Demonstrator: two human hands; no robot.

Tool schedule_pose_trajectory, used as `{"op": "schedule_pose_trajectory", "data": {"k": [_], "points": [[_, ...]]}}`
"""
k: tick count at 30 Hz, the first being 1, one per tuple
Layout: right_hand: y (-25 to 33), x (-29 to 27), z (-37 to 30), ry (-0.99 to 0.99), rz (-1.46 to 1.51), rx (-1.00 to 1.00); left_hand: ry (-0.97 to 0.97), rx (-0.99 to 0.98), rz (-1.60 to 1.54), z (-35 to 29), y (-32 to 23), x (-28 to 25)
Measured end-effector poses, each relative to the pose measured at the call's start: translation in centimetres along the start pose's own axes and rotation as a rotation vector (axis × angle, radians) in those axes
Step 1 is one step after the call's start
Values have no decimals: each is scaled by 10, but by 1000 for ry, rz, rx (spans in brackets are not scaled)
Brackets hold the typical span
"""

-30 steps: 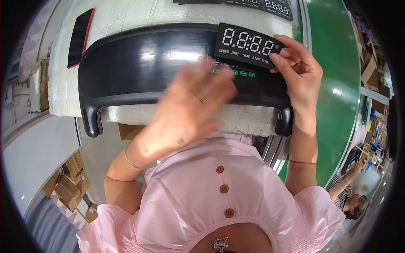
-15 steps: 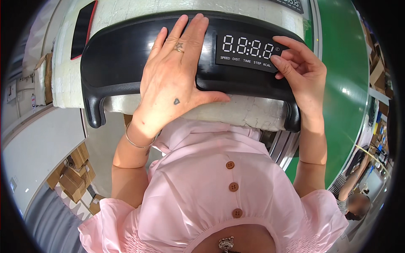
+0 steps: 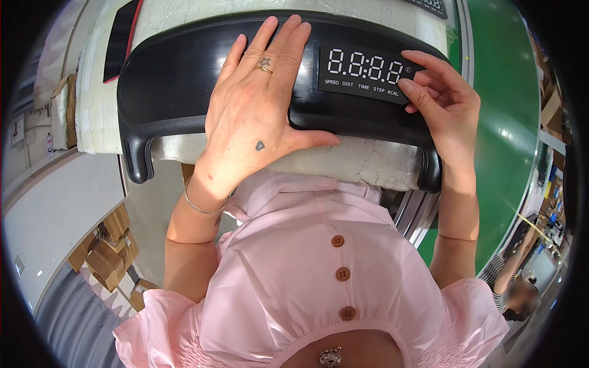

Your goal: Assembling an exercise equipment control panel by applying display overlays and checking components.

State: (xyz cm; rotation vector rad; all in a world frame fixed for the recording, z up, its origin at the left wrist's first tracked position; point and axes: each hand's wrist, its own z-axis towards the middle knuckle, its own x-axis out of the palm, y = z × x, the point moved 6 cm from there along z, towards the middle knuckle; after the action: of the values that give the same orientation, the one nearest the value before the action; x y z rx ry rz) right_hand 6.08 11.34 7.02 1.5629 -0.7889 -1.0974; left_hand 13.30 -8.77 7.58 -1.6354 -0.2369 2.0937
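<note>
A long, glossy black plastic console cover (image 3: 165,86) with a short leg at each end lies in front of me. Flat on its middle rests my left hand (image 3: 257,110), palm down, with the fingers pointing away and the thumb out to the right. On the right half of the cover is a thin black display panel (image 3: 359,92) with white digit segments and a row of small white lettering. My right hand (image 3: 445,104) pinches this panel's right end between thumb and index finger, the other fingers curled. Whether the panel's underside touches the cover fully is hidden.
Under the cover is a pale, padded work surface (image 3: 92,129). A dark flat object with a red edge (image 3: 119,43) lies at the far left. Another display panel (image 3: 426,7) shows at the far right. Cardboard boxes (image 3: 110,257) stand at left; a person (image 3: 515,294) is at lower right.
The whole scene has shifted slightly to the right in view. Both hands keep their places on the cover and the display panel.
</note>
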Motion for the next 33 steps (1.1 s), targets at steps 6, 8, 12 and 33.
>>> {"op": "schedule_pose_trajectory", "data": {"k": [6,8,12,33], "points": [[-1,0,-1,-12,4,8,4,-13,2,-1,0,1],[-1,0,-1,1,14,0,3,-17,2,-1,0,2],[-2,0,-2,-7,2,5,-2,-17,7,-1,0,2],[-3,1,-1,-19,17,57,50,-35,12,1,0,2]]}}
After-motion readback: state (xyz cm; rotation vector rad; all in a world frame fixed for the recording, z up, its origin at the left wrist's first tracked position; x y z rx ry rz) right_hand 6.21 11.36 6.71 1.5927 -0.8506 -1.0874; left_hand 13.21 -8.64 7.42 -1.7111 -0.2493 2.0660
